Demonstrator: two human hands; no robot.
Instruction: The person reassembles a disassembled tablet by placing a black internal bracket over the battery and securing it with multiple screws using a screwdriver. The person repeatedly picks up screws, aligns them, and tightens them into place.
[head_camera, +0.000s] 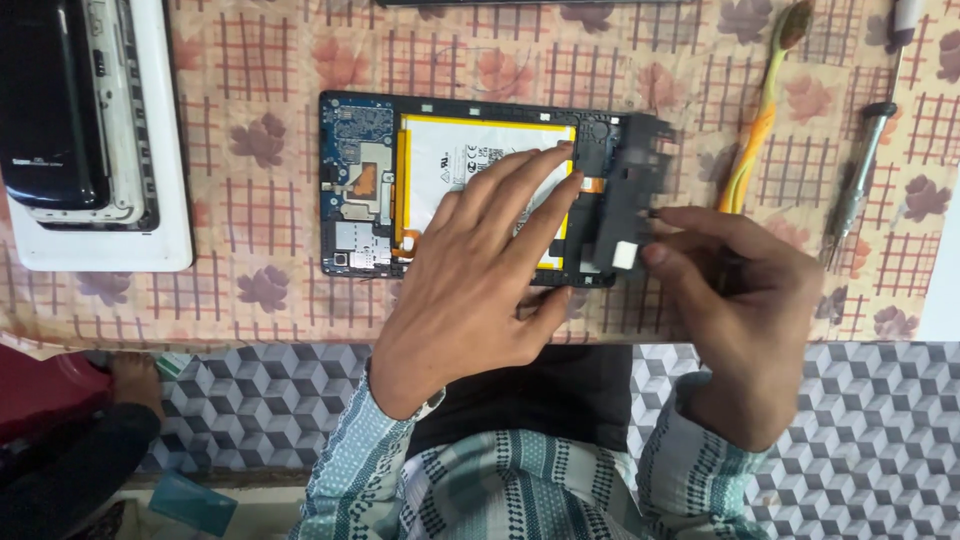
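An opened tablet (360, 180) lies on the patterned tablecloth, its blue circuit board at the left and a white battery with yellow edges (470, 150) in the middle. My left hand (470, 290) rests flat on the battery, fingers spread. At the tablet's right end my right hand (740, 300) pinches a black plastic frame piece (635, 190) and holds it tilted up off the device.
A stack of other devices (90, 130) sits at the top left: a black one on white ones. A toothbrush with a yellow-green handle (760, 110) and a metal screwdriver (855, 180) lie at the right. The table's front edge (250, 335) meets a cube-patterned floor. Another person's foot (135, 380) shows at the lower left.
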